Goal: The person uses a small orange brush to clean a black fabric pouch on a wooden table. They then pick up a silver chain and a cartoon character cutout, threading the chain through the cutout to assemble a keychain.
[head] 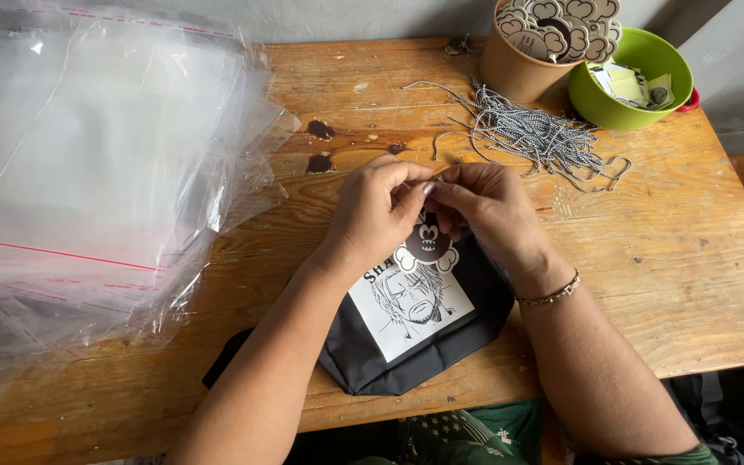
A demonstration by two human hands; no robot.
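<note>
A: Hands first, what are they doing?
B: Left hand (375, 213) and right hand (486, 207) meet at frame centre, fingertips pinched narrow on a small tag (428, 244) over the black bag (415, 331).
A: Nearby?
B: Cords (531, 133) upper right, plastic sleeves (88, 164) left on the table (691, 258).

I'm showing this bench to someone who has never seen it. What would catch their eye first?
First, the left hand and right hand, fingertips pinched together at the centre above a folded black garment with a white printed drawing, a round dark tag beneath them. Next, the big stack of clear plastic bags filling the left side. At the back right, a tangle of black-and-white cords lies before a brown cup and green bowl.
</note>
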